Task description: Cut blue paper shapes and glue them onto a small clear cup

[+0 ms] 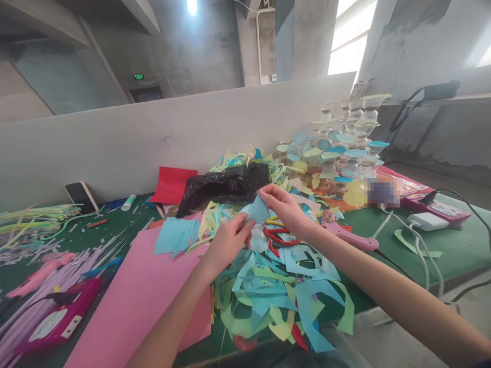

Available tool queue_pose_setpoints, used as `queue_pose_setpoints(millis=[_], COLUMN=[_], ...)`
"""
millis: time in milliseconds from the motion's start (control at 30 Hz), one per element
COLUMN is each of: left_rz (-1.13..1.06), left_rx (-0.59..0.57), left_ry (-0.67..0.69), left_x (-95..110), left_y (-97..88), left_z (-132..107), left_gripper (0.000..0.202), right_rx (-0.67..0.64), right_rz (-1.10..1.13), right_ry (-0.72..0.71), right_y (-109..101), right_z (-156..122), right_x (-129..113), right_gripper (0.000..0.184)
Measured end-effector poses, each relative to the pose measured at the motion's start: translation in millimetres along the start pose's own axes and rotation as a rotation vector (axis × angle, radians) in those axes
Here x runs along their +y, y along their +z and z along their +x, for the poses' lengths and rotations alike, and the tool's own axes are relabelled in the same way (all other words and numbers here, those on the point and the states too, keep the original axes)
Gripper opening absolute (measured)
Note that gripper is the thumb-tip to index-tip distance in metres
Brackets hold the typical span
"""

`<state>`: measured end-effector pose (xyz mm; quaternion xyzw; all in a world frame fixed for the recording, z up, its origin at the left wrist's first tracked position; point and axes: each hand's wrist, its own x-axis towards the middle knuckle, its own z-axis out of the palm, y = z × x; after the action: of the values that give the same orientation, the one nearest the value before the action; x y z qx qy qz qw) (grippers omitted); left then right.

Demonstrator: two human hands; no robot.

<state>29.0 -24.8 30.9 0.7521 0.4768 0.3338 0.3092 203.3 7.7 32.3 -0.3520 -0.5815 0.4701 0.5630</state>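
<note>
Fingers (244,225) of the left hand (226,241) close in a pinch on the lower corner of a small triangular piece of light-blue paper (258,209). The right hand (284,207) pinches its top edge, thumb and forefinger pressed almost together. The piece is held in the air near the picture's centre, above a heap of blue, green and yellow paper offcuts (284,286) on the green-covered table (452,245). Just below it, at 6 o'clock, is a small clear rounded object (259,240) against the left fingertips; whether it is gripped I cannot tell. Red-handled scissors (282,238) lie at 4 o'clock from the paper piece, and a pink glue gun (351,236) at 3 o'clock. A large pink paper sheet (141,296) lies at 8 o'clock, a crumpled black plastic bag (226,186) at 11 o'clock, and stacked hourglasses capped with paper discs (337,148) at 1 o'clock.
</note>
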Motion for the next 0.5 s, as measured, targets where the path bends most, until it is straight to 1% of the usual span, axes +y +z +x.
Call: queue_pose_setpoints(millis=[67, 267, 400, 500], left_rz=[-0.014, -0.101, -0.142, -0.151], left_rx=[0.03, 0.115, 0.123, 0.116], left_ry=[0.012, 0.056, 0.083, 0.091], left_x=[0, -1, -1, 1], left_y=[-0.4, -3.0, -3.4, -3.4], left_z=[1, 0, -1, -1], left_gripper=[0.034, 0.031, 0.031, 0.031], right_rx=[-0.045, -0.311, -0.349, -0.355], right_rz=[-0.011, -0.109, -0.184, -0.171], right_ry=[-0.01, -0.053, -0.094, -0.113], right_y=[0, 2, 4, 3], right_z=[-2, -11, -13, -12], right_x=[-2, -6, -8, -7], right_gripper=[0.026, 0.026, 0.027, 0.029])
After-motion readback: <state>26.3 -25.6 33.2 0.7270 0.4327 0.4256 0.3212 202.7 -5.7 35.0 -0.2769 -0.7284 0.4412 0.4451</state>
